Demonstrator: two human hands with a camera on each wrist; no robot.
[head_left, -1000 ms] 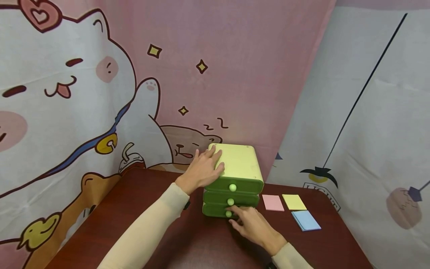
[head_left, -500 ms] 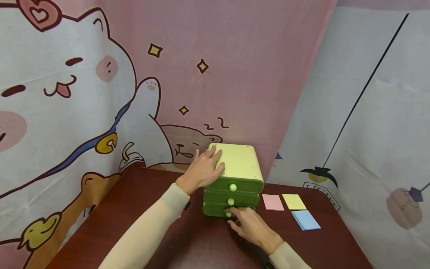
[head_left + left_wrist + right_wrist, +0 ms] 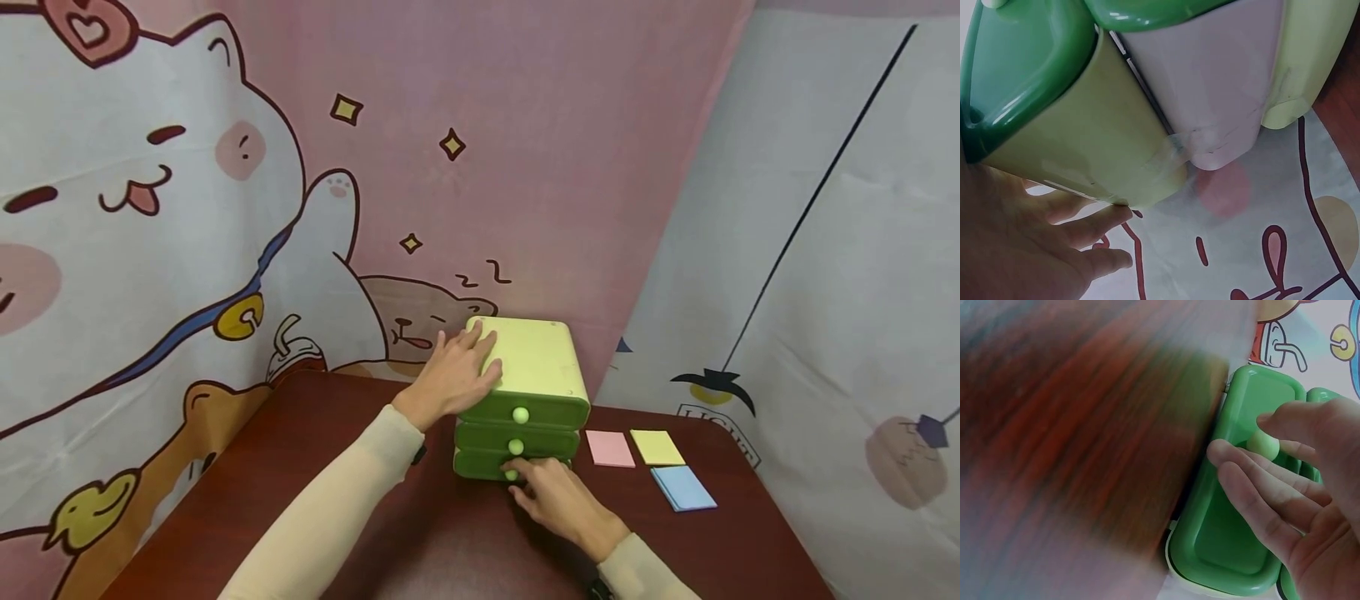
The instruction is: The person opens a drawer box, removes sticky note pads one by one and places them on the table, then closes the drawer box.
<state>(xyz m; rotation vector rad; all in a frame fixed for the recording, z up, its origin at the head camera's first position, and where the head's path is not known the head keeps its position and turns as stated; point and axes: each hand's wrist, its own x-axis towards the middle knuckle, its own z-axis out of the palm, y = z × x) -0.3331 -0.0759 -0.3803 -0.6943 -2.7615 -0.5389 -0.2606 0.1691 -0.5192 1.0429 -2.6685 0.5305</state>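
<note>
A small chest of drawers [image 3: 536, 358] with a pale yellow top and three green drawer fronts stands at the back of the table. My left hand [image 3: 450, 375] rests on its upper left edge, fingers spread; the left wrist view shows the fingers [image 3: 1100, 228] against the yellow side panel [image 3: 1097, 131]. At the bottom drawer [image 3: 1235, 537], my right hand [image 3: 558, 500] holds the round, light green knob [image 3: 1263, 447] between thumb and fingers. Two matching knobs, the upper [image 3: 521, 415] and the middle [image 3: 516, 447], sit above it. All three drawers look closed.
Right of the chest lie pink [image 3: 610, 448], yellow [image 3: 657, 447] and blue [image 3: 683, 487] sticky-note pads. The dark red-brown table [image 3: 300, 433] ends at a hanging cartoon cloth [image 3: 555, 167] close behind the chest. Strips of clear tape [image 3: 1169, 153] show on the chest's side.
My right hand has shifted slightly left, its fingertips closing in around the bottom knob. The left hand, the chest and the note pads stay where they were.
</note>
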